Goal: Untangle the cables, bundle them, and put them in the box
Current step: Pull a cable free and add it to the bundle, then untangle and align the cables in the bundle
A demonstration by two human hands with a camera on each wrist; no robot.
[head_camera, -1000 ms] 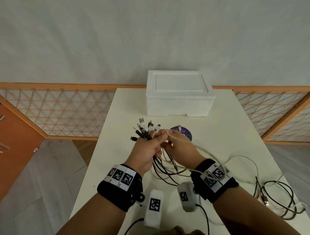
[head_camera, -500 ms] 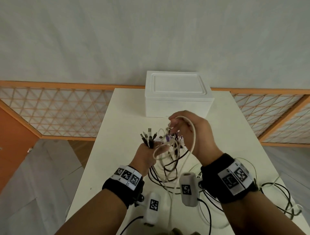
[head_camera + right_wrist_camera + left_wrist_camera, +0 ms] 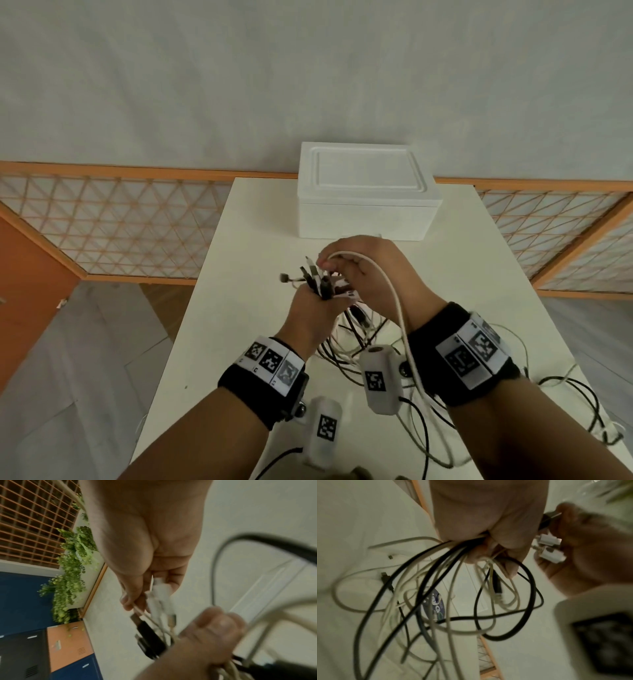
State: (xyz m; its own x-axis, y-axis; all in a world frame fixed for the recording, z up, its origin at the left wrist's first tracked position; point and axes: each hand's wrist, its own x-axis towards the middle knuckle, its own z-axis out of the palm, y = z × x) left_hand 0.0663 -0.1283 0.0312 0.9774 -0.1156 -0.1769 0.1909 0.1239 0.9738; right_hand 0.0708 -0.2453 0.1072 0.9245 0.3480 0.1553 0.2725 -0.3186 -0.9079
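My left hand [image 3: 313, 308] grips a bunch of black and white cables [image 3: 447, 588] just below their plugs [image 3: 315, 277], which fan out above the fist. The cable loops hang under the hand down to the table. My right hand [image 3: 363, 267] is right beside it and pinches a white cable [image 3: 394, 294] that arcs over the back of that hand and runs down past the wrist. In the right wrist view the same fingers [image 3: 133, 599] hold white plugs [image 3: 161, 595] next to the black plugs [image 3: 149, 632]. The closed white foam box [image 3: 366, 192] stands behind the hands.
More loose black and white cables [image 3: 582, 401] lie on the white table [image 3: 239, 308] at the right, near its edge. A round blue sticker [image 3: 435, 601] lies on the table under the hanging loops. Lattice fencing [image 3: 120, 222] borders the table's far side.
My right hand rose from beside the left fist, carried the white cable up and over, and now sits close above the plugs. The left hand kept its grip on the bunch.
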